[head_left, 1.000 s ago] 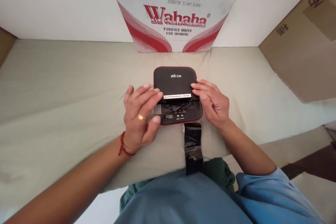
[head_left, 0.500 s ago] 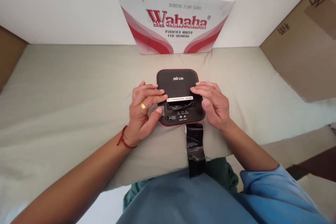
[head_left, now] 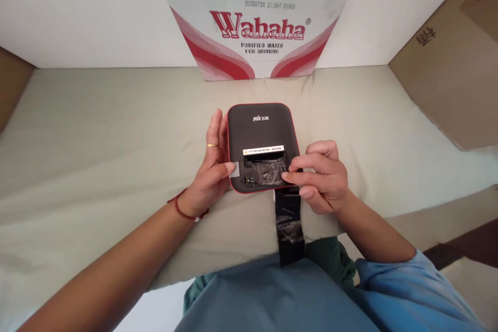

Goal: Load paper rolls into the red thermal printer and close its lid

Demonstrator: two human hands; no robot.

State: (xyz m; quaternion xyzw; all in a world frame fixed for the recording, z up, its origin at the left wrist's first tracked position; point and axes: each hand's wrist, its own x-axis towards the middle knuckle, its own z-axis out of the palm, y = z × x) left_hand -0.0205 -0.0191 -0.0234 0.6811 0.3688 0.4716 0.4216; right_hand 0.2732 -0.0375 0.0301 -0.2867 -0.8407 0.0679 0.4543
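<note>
A black label printer (head_left: 261,132) with rounded corners and a red rim lies on the cloth. My left hand (head_left: 212,176) grips its left side, thumb on the lower left corner by a grey tab and fingers along the edge. From the slot below a white warning strip (head_left: 263,150), a crinkled dark film (head_left: 268,172) lies over the printer's lower face. My right hand (head_left: 322,179) touches that film's right edge with its fingertips, its fingers stretched and the thumb apart. A strip of shiny black film (head_left: 290,223) hangs from a small roll at the printer's front edge.
A Wahaha water carton (head_left: 260,31) stands behind the printer against white boxes. Brown cardboard boxes stand at right (head_left: 447,62) and far left (head_left: 13,85). The pale cloth (head_left: 116,129) covers the table, whose front edge meets my body.
The dark film has come out of the slot over the lower face. My left hand has slid to the printer's left side; my right hand has moved down to the film.
</note>
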